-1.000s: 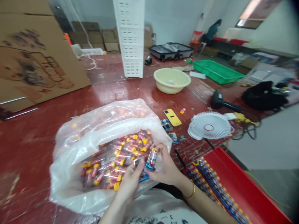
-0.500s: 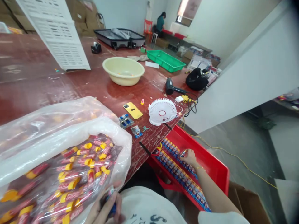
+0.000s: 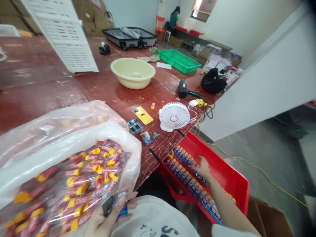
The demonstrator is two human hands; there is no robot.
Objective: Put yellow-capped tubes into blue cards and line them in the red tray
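Note:
My left hand [image 3: 108, 215], at the bottom beside the plastic bag, is closed around a small blue printed packet [image 3: 122, 209]. My fingers partly cover it, so I cannot tell whether there is more than one. My right hand [image 3: 203, 169] reaches into the red crate [image 3: 237, 181], fingers apart, just over the rows of small blue printed packets [image 3: 190, 181] standing tightly in line. The clear plastic bag [image 3: 123, 138] lies open on the table, holding many small red tubes with yellow caps [image 3: 79, 181].
On the red table [image 3: 98, 89] are a white fan [image 3: 174, 117], a yellow phone [image 3: 143, 115], a blue packet [image 3: 146, 137], a cream basin [image 3: 133, 79], a hair dryer [image 3: 184, 90] and a green tray [image 3: 179, 62]. A yellow cable [image 3: 259, 174] crosses the floor. Another person [image 3: 174, 19] is far back.
My right hand has let go of a small packet at the row in the crate, and its fingers have spread. My left hand has turned slightly, showing more of its packet. The view has shifted slightly.

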